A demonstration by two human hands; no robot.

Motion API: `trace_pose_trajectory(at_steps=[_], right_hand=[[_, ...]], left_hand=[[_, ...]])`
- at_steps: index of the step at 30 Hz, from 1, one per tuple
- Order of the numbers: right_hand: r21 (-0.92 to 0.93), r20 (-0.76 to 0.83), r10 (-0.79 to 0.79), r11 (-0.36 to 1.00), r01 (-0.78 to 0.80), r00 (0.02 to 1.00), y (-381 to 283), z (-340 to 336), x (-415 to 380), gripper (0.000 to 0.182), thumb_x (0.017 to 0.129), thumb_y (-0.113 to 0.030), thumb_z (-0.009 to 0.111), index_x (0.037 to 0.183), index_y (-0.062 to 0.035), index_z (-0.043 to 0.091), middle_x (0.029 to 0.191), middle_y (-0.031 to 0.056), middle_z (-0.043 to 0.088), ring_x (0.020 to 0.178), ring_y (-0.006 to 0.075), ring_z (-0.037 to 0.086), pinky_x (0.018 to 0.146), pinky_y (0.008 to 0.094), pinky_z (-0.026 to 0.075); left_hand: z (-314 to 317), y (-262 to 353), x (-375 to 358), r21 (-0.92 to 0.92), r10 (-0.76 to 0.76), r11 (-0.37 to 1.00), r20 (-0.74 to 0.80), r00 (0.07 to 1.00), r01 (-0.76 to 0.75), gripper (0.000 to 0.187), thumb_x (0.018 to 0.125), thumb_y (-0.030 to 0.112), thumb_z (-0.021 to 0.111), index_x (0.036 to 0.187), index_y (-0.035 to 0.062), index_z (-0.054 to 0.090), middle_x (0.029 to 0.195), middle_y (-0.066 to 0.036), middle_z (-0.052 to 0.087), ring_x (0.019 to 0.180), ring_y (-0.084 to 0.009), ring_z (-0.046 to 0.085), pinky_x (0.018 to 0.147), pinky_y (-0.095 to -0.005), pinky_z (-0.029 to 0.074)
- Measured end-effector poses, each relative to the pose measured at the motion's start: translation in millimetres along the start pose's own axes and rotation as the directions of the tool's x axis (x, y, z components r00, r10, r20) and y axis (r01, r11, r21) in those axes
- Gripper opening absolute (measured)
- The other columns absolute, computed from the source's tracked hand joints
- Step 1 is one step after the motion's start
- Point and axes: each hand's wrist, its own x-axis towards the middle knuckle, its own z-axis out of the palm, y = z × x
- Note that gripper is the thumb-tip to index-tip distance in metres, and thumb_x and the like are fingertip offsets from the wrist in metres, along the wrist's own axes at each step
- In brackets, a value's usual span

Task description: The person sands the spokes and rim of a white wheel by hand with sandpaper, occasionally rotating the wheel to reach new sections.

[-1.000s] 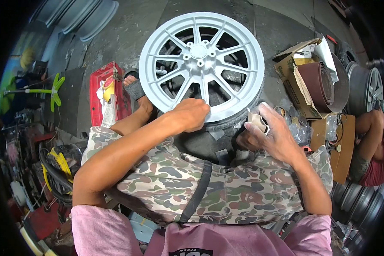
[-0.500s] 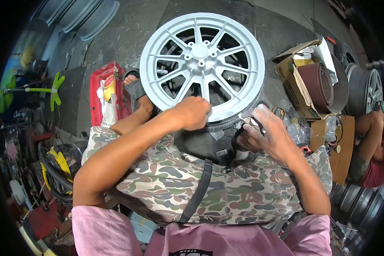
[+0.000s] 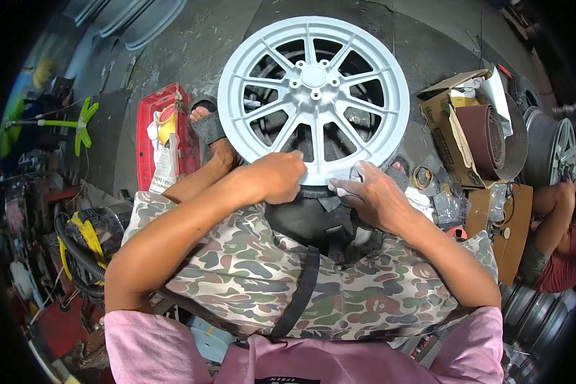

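Observation:
A pale grey-white spoked wheel rim (image 3: 316, 168) lies face up over a dark tyre, in front of my knees. My left hand (image 3: 276, 178) is closed at the rim's near edge, its fingers curled and pressed together; what they hold, if anything, is hidden. Just to the right, my right hand (image 3: 370, 192) has its thumb and fingers bent together at the same near edge, dusty at the tips. A small whitish piece shows under its fingertips, too small to name.
On the left are a red tray (image 3: 146, 150) with a yellow roll and newspaper, and a green fan-like object (image 3: 84, 126). A cardboard box (image 3: 447, 137) with brown abrasive rolls (image 3: 480, 137) stands right. Beyond it, another person's hand (image 3: 568, 182) touches a wheel.
My right hand has moved left and up onto the rim's near edge, closing its fingers. The left hand has shifted slightly left. In view, the wheel sits a little further right.

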Motion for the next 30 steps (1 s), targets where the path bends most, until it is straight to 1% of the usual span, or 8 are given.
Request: trace_pose_trajectory(at_steps=[2, 4, 11, 14, 18, 21, 26, 30], right_hand=[[0.016, -0.020, -0.001, 1.000, 0.002, 1.000, 0, 5, 17, 0.044, 0.082, -0.011, 0.074, 0.125, -0.0162, 0.065, 0.112, 0.0229, 0.056, 0.107, 0.0410, 0.057, 0.091, 0.0466, 0.049], [0.034, -0.041, -0.001, 0.999, 0.003, 0.999, 1, 9, 32, 0.041, 0.082, -0.010, 0.074, 0.122, -0.0147, 0.066, 0.112, 0.0230, 0.055, 0.106, 0.0411, 0.057, 0.090, 0.0467, 0.049], [-0.103, 0.083, -0.105, 0.988, 0.113, 0.991, 16, 19, 41, 0.038, 0.083, -0.010, 0.071, 0.121, -0.0119, 0.067, 0.110, 0.0191, 0.052, 0.105, 0.0381, 0.057, 0.089, 0.0438, 0.050], [-0.070, 0.173, -0.146, 0.985, 0.160, 0.974, 17, 22, 46, 0.039, 0.087, -0.013, 0.064, 0.126, -0.0081, 0.063, 0.119, 0.0171, 0.052, 0.108, 0.0324, 0.055, 0.092, 0.0423, 0.047], [-0.053, 0.099, -0.233, 0.970, 0.239, 0.967, 4, 36, 67, 0.032, 0.088, -0.016, 0.063, 0.118, -0.0043, 0.064, 0.116, 0.0139, 0.053, 0.103, 0.0289, 0.055, 0.088, 0.0402, 0.047], [-0.073, 0.133, -0.247, 0.963, 0.258, 0.960, 8, 24, 60, 0.027, 0.088, -0.015, 0.062, 0.112, -0.0027, 0.064, 0.114, 0.0130, 0.053, 0.101, 0.0271, 0.054, 0.087, 0.0382, 0.046], [-0.091, 0.075, -0.302, 0.947, 0.308, 0.950, 13, 12, 51, 0.020, 0.087, -0.013, 0.059, 0.103, -0.0024, 0.063, 0.107, 0.0116, 0.052, 0.098, 0.0243, 0.054, 0.087, 0.0375, 0.044], [0.096, 0.058, -0.286, 0.955, 0.280, 0.956, 1, 30, 73, 0.013, 0.087, -0.012, 0.057, 0.094, -0.0023, 0.062, 0.103, 0.0095, 0.052, 0.098, 0.0230, 0.053, 0.082, 0.0366, 0.042]], left_hand=[[-21, -11, -2, -0.586, 0.084, 0.808, 0.011, 0.996, -0.061, 0.023, 0.088, 0.007, 0.055, 0.104, -0.0014, 0.070, 0.109, -0.020, 0.065, 0.104, -0.0348, 0.064, 0.094, -0.0400, 0.049], [-32, -31, -12, -0.519, 0.108, 0.808, -0.334, 0.936, -0.278, 0.028, 0.089, 0.003, 0.051, 0.110, 0.0012, 0.069, 0.101, -0.017, 0.064, 0.098, -0.0322, 0.062, 0.092, -0.0403, 0.048], [-41, -173, -35, -0.493, -0.420, 0.856, -0.490, 0.764, 0.154, 0.027, 0.095, 0.016, 0.059, 0.118, 0.0029, 0.067, 0.107, -0.012, 0.065, 0.103, -0.0220, 0.063, 0.089, -0.0342, 0.050], [-33, -234, -38, -0.397, -0.430, 0.894, -0.632, 0.645, 0.206, 0.037, 0.098, 0.028, 0.059, 0.122, 0.0003, 0.065, 0.099, -0.013, 0.067, 0.088, -0.0209, 0.065, 0.081, -0.0340, 0.051], [-38, -250, -14, -0.584, -0.620, 0.755, -0.490, 0.612, 0.297, 0.045, 0.098, 0.036, 0.059, 0.122, -0.0020, 0.065, 0.094, -0.014, 0.069, 0.088, -0.0203, 0.065, 0.081, -0.0339, 0.050], [-25, -262, 19, -0.568, -0.674, 0.721, -0.443, 0.591, 0.396, 0.072, 0.094, 0.065, 0.048, 0.121, 0.0004, 0.067, 0.115, -0.029, 0.067, 0.115, -0.0428, 0.062, 0.099, -0.0436, 0.046], [-6, -246, 67, -0.692, -0.726, 0.638, -0.393, 0.564, 0.339, 0.083, 0.093, 0.071, 0.043, 0.122, -0.0033, 0.066, 0.118, -0.033, 0.064, 0.119, -0.0456, 0.059, 0.103, -0.0457, 0.043], [-10, -222, 65, -0.783, -0.822, 0.532, -0.387, 0.418, 0.321, 0.089, 0.086, 0.075, 0.051, 0.123, -0.0054, 0.065, 0.116, -0.034, 0.065, 0.118, -0.0436, 0.061, 0.103, -0.0458, 0.043]])
